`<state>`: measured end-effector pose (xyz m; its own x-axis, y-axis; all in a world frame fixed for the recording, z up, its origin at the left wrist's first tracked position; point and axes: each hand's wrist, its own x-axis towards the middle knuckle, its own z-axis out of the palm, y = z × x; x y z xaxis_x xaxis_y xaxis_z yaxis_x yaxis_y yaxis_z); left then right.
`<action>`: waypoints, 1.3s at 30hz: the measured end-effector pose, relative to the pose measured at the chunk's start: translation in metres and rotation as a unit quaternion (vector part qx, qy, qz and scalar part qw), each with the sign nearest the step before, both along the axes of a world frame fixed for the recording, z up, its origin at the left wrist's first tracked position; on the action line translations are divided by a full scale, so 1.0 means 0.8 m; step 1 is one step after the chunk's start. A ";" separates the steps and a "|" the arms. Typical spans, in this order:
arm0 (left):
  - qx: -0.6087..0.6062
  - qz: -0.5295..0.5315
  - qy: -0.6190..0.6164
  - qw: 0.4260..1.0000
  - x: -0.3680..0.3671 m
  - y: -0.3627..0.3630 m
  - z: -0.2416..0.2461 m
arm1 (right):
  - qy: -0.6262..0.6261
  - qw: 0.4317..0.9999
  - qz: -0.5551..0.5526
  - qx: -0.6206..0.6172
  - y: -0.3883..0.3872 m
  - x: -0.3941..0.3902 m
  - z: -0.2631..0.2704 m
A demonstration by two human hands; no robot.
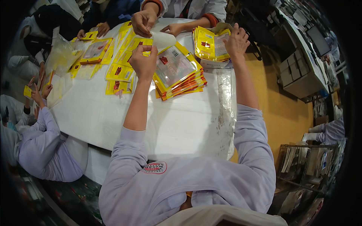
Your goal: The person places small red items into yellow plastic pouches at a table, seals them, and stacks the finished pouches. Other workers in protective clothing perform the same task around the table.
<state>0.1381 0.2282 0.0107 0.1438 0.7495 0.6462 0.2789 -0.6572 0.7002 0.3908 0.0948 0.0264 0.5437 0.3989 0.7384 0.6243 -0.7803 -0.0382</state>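
My left hand (143, 62) is raised over the table, its thumb and fingers pinching the edge of a yellow printed label (145, 42). A co-worker's hand (144, 24) is just above it, beside a translucent sheet (164, 40). Under and right of my left hand is a fanned stack of yellow and red plastic pouches (175, 66) with clear windows. My right hand (237, 41), fingers spread, is at the right side of a cardboard box (216, 63). Similar yellow pouches (208, 45) fill that box. Whether my fingertips press on its rim or the pouches is unclear.
Strips of yellow labels (120, 70) lie left of the stack. Farther left are another pouch pile (94, 52) and a clear plastic bag (60, 53). Co-workers sit around the white table (181, 121). Drawers (294, 66) and a wire rack (306, 163) stand to the right.
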 end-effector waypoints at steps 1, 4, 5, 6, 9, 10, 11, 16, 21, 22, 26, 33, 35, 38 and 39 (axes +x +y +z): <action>0.021 -0.006 0.009 1.000 -0.003 -0.007 0.005 | 0.009 0.996 0.087 0.030 0.001 -0.013 0.001; -0.078 -0.108 -0.034 0.991 -0.012 -0.035 0.020 | 0.216 0.912 0.330 0.116 -0.004 -0.067 -0.009; -0.096 -0.172 -0.035 0.980 -0.017 -0.045 0.024 | 0.396 0.809 0.413 0.133 -0.009 -0.085 -0.017; -0.108 -0.236 -0.041 0.965 -0.023 -0.057 0.028 | 0.541 0.705 0.438 0.137 -0.017 -0.101 -0.024; 0.111 -0.358 0.037 0.926 -0.047 -0.088 0.041 | 0.763 0.387 0.507 0.103 -0.045 -0.130 -0.046; 0.241 -0.369 0.063 0.895 -0.054 -0.096 0.045 | 0.778 0.309 0.539 0.094 -0.058 -0.134 -0.052; 0.355 -0.371 0.097 0.853 -0.061 -0.105 0.046 | 0.788 0.229 0.566 0.083 -0.069 -0.138 -0.057; 0.486 -0.374 0.094 0.784 -0.086 -0.130 0.033 | 0.782 0.058 0.596 0.172 -0.132 -0.154 -0.067; 0.491 -0.321 0.090 0.805 -0.090 -0.122 0.012 | 0.793 0.373 0.441 0.193 -0.183 -0.158 -0.055; 0.493 -0.315 0.087 0.806 -0.090 -0.119 0.009 | 0.801 0.356 0.431 0.213 -0.190 -0.160 -0.056; 0.498 -0.338 0.099 0.793 -0.085 -0.107 -0.008 | 0.770 0.462 0.403 0.179 -0.203 -0.166 -0.072; 0.179 -0.165 0.389 0.888 -0.031 -0.054 -0.071 | 0.529 0.739 0.249 0.334 -0.252 -0.126 -0.068; 0.196 -0.185 0.470 0.841 -0.024 -0.053 -0.097 | 0.500 0.735 0.241 0.389 -0.269 -0.120 -0.065; 0.299 -0.194 0.420 0.835 -0.040 -0.078 -0.117 | 0.489 0.727 0.232 0.422 -0.287 -0.123 -0.064; 0.301 -0.187 0.388 0.851 -0.054 -0.092 -0.116 | 0.489 0.723 0.233 0.430 -0.291 -0.126 -0.064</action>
<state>0.0953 0.1547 -0.0820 0.8577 0.1234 0.4991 0.1956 -0.9761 -0.0947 0.2901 -0.1381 -0.0244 0.9274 0.3297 0.1766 0.1589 0.0801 -0.9840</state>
